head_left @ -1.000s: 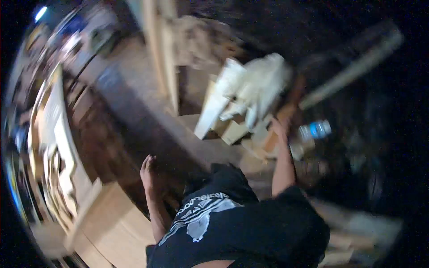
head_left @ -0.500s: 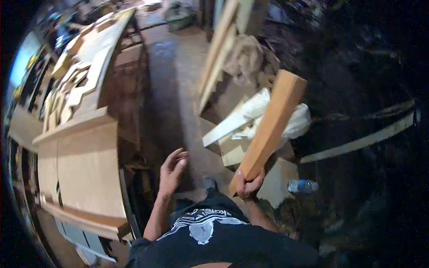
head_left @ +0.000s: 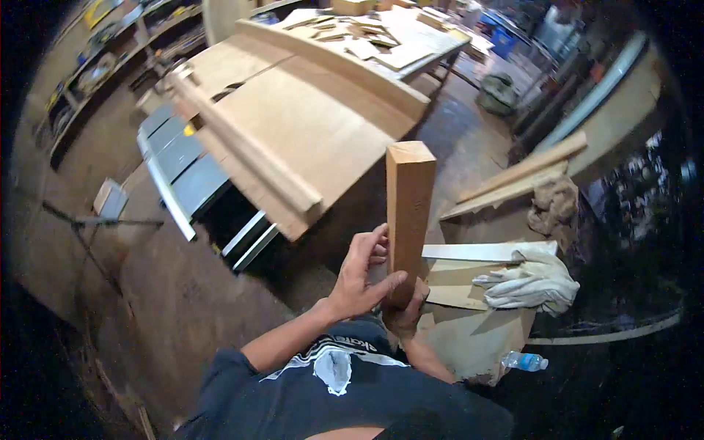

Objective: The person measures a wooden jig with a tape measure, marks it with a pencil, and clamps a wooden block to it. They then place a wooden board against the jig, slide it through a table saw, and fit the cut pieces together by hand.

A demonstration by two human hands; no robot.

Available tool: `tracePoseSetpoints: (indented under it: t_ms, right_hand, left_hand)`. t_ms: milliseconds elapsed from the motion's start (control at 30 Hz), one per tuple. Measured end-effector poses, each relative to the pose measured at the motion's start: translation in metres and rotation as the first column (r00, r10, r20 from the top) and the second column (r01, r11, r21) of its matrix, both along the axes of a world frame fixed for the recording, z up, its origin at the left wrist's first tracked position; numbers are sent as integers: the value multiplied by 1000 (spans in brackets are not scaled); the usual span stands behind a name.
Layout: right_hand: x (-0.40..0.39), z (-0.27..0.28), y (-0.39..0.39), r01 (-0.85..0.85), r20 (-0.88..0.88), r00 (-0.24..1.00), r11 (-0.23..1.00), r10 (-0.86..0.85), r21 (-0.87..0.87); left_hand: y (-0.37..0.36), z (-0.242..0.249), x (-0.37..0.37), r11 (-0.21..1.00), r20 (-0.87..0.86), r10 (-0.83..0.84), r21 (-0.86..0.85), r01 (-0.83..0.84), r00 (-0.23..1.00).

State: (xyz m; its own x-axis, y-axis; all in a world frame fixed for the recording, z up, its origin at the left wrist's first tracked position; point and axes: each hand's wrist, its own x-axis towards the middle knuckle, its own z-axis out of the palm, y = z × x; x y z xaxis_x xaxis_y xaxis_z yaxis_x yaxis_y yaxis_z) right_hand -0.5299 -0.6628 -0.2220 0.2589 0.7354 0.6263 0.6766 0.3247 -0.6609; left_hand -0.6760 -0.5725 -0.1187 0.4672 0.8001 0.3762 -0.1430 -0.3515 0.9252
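Note:
A squared block of reddish-brown wood (head_left: 409, 213) stands nearly upright in front of me, its pale end face up. My right hand (head_left: 405, 314) is wrapped round its lower end. My left hand (head_left: 358, 275) is at the block's left side, with the thumb lying over the near face and the curled fingers against the edge. Part of the right hand's fingers is hidden by the block. Just right of the block lie a pair of white work gloves (head_left: 532, 282) and a white strip (head_left: 488, 252).
A table saw with a wooden top (head_left: 301, 110) and a long fence rail (head_left: 242, 139) stands ahead to the left. Wood offcuts (head_left: 359, 33) lie on a table behind it. A plastic bottle (head_left: 525, 361) is at lower right. Boards (head_left: 521, 172) lean at right.
My view has turned left toward the saw. The block has swung from slanted to nearly upright, still in my right hand. My left hand has come from apart to touching the block.

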Motion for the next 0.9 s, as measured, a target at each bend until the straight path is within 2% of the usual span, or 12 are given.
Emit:
tracePoseSetpoints:
  t_ms: [33, 133, 167, 267, 300, 333, 367, 400, 467, 633, 733, 900]
  right_hand:
    - [-21, 29, -2, -44, 43, 998, 973, 55, -226]
    - [-71, -11, -17, 141, 332, 934, 990, -134, 3]
    - [-78, -29, -24, -5, 180, 984, 1000, 1, 21]
    - [-104, 18, -31, -7, 237, 971, 998, 20, -55]
    - [-114, 0, -13, -139, -167, 972, 977, 166, 162]
    - [-115, 34, -12, -108, -133, 985, 994, 108, 5]
    - [-106, 27, -4, -293, -749, 629, 956, 210, 22]
    - [-122, 49, 8, -300, -751, 626, 954, 212, 19]
    - [-165, 123, 41, -19, -503, 828, 908, 249, 418]
    - [-196, 99, 82, -246, -648, 630, 901, 428, 357]
    - [-285, 120, 81, -357, -687, 658, 931, 308, 75]
    - [-311, 126, 116, -722, -858, 508, 580, 74, -378]
  left_hand:
    - [-5, 0, -21, 997, -4, 81, -10, -81, 997]
    - [-19, 9, -82, 977, -4, 215, 0, -215, 977]
    - [-26, 11, -97, 971, 8, 239, 3, -239, 971]
    - [-45, 10, -133, 992, 76, 114, 46, -118, 991]
    - [-49, 10, -147, 988, 61, 93, 114, -99, 994]
    - [-54, 13, -159, 987, 57, 120, 105, -125, 991]
    - [-57, 18, -169, 976, 51, 134, 164, -141, 990]
    - [-59, 21, -176, 963, 48, 139, 225, -146, 989]
    - [-60, 18, -197, 961, 64, 175, 205, -184, 983]
    - [-38, 24, -272, 565, -237, 760, 702, -434, 606]
    - [-7, 43, -317, 435, -313, 881, 831, -346, 354]
    - [86, 49, -401, 365, -228, 838, 909, -200, 496]
